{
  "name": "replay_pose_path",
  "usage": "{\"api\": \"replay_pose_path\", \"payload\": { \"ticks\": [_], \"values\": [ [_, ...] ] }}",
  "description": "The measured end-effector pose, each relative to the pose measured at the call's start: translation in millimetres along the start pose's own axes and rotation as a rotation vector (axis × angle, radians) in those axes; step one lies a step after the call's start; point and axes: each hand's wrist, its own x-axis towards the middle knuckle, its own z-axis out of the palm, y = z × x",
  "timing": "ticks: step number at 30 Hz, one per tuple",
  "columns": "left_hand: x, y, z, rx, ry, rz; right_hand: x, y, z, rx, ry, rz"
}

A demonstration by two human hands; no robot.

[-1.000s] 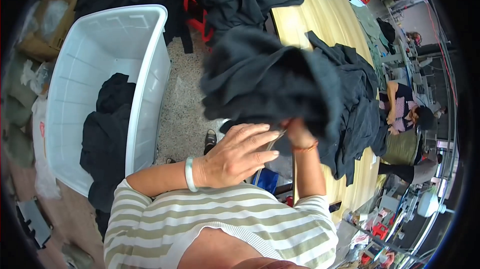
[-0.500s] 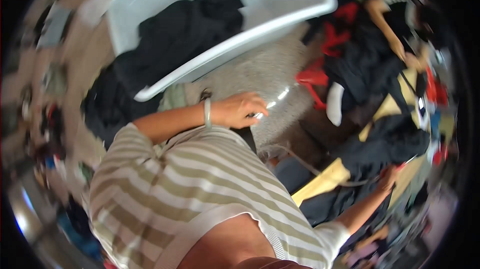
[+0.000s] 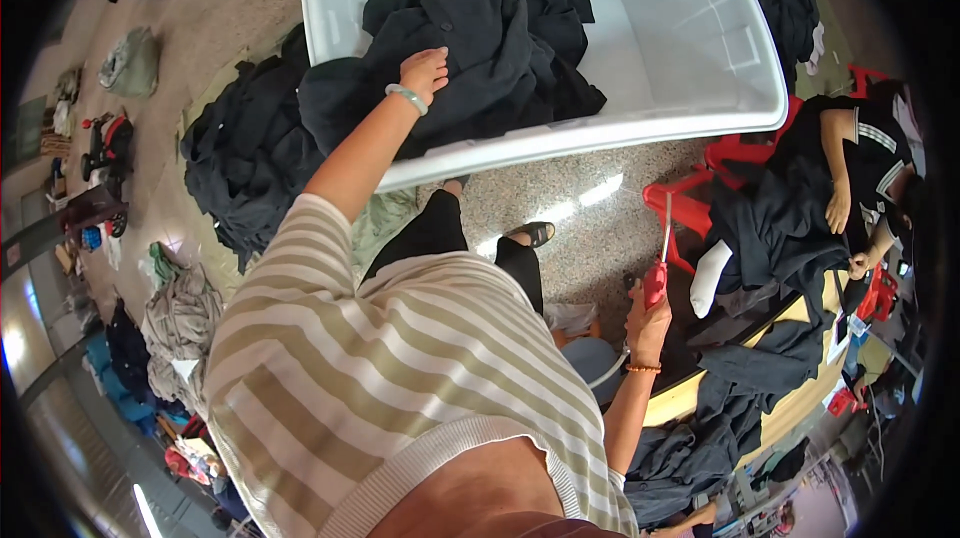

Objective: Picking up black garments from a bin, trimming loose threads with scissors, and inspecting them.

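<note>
At the left of the frame a heap of dark garments [image 3: 245, 163] lies on the speckled floor [image 3: 560, 203], spilling against the side of the big white plastic bin [image 3: 700, 48], so it sits within easy reach of whoever fills or empties that bin. Further left and lower, a pale grey bundle of cloth [image 3: 180, 323] rests apart from it.

In the upper middle, the left hand [image 3: 424, 71] lies palm-down with its fingers spread on the dark clothing [image 3: 490, 48] piled in the bin; part of that pile hangs over the near rim. The hand presses on the fabric rather than clenching it, and the arm reaches out nearly straight from the striped shoulder, a pale bangle [image 3: 407, 96] on the wrist.

Right of centre, the right hand [image 3: 650, 323] is closed around the red handles of a pair of scissors [image 3: 660, 258], blades pointing up and away from the body, the arm bent down by the person's side, above the edge of the yellow counter [image 3: 700, 393] draped with more dark cloth.

At the far right another person's hands work on dark fabric beside a red stool [image 3: 690, 203]
</note>
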Motion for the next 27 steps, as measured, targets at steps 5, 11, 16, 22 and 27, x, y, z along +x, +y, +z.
{"api": "replay_pose_path", "payload": {
  "ticks": [5,11,16,22,27],
  "values": [
    [87,-21,12,-0.05,0.131,0.002,1,-120,40,-0.377,-0.073,-0.361],
    [89,-17,48,0.132,0.226,0.282,29,-218,115,-0.249,-0.314,-0.356],
    [111,-26,20,-0.059,-0.14,0.12,72,-272,167,-0.476,-0.435,-0.365],
    [96,-22,-7,-0.4,-0.279,-0.039,106,-319,202,-0.621,-0.454,-0.419],
    [91,4,-13,-0.695,-0.365,-0.094,101,-302,198,-0.719,-0.583,-0.409]
  ]
}}
